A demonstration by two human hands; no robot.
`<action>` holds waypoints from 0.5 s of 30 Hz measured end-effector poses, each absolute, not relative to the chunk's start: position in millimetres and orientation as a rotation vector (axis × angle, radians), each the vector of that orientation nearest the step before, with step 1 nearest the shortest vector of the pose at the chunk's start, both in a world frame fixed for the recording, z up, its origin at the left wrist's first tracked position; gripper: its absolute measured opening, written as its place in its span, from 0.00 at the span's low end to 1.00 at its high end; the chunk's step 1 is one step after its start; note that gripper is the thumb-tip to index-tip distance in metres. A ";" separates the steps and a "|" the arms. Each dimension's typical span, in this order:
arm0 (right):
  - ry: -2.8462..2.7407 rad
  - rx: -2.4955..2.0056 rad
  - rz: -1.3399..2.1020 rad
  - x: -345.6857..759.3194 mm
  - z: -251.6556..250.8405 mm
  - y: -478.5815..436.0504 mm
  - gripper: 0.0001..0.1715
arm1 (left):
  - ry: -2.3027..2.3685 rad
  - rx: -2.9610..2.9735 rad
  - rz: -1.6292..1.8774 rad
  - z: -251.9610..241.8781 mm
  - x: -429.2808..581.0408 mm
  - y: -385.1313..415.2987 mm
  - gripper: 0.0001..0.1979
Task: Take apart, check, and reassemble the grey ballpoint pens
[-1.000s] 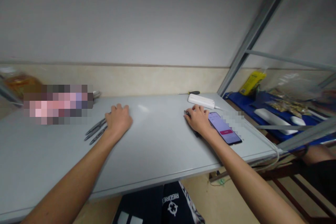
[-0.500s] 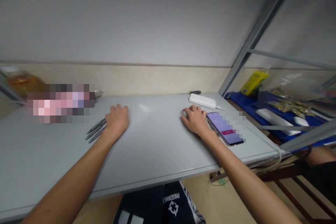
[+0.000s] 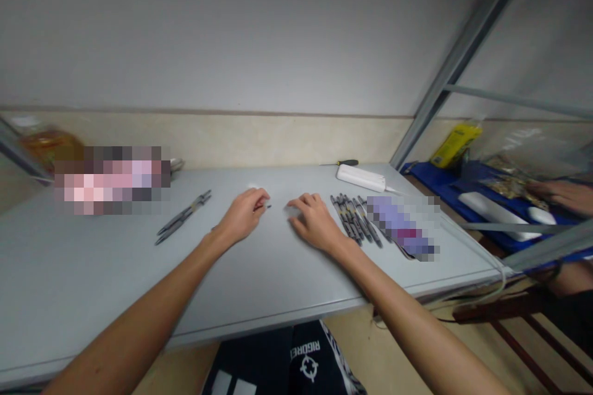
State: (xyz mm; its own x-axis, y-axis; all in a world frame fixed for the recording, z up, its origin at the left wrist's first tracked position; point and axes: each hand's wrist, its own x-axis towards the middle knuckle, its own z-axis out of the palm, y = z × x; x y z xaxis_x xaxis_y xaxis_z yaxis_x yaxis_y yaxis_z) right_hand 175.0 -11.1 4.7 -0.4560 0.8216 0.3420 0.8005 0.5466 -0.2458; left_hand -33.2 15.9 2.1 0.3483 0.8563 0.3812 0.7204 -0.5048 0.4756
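Observation:
My left hand is closed around a grey pen, above the middle of the table. Only a dark tip shows past my fingers; the rest is hidden by the hand. My right hand faces it a short way off, thumb and fingers apart and slightly curled, with nothing seen between them. To the left of my left hand, a couple of grey pens lie slanted side by side. Several more grey pens lie in a row just right of my right hand.
Beside the right-hand pens lies a phone, partly blurred. A white power strip and a screwdriver are near the wall. At left stands a bottle by a pixelated pink item. Another person's hand is beyond the metal frame.
My left hand has moved right from the left pens and now grips one. My right hand has moved left, uncovering the row of pens. Another person's hand has appeared at far right.

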 end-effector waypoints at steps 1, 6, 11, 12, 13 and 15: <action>-2.381 -1.255 0.083 172.4 3.4 -11.2 0.19 | 1.334 2.314 0.921 1.4 -28.4 13.7 0.07; -2.422 -1.061 0.111 166.0 -1.3 -11.6 0.16 | 1.070 1.938 0.989 -2.4 -13.5 5.3 0.10; -2.392 -1.040 0.084 169.3 -2.4 -9.8 0.12 | 1.056 1.925 1.023 -2.6 -10.8 3.9 0.11; -2.364 -1.058 0.069 171.2 -1.8 -9.0 0.13 | 1.089 1.994 1.029 -1.0 -11.5 3.9 0.10; -2.321 -1.086 0.056 173.4 -0.9 -8.0 0.13 | 1.127 2.088 1.027 1.0 -12.8 4.0 0.10; -2.202 -1.160 0.058 178.6 0.7 -5.3 0.13 | 1.193 2.298 0.994 5.5 -16.6 4.5 0.09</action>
State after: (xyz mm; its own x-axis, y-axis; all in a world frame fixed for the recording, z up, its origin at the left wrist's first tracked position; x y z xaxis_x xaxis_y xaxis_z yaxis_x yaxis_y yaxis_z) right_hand 178.6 -5.3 0.7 -0.4052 0.7538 0.5173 0.7257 0.6093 -0.3195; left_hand -16.6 4.5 5.5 0.3939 0.8179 0.4193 0.5604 -0.5753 0.5958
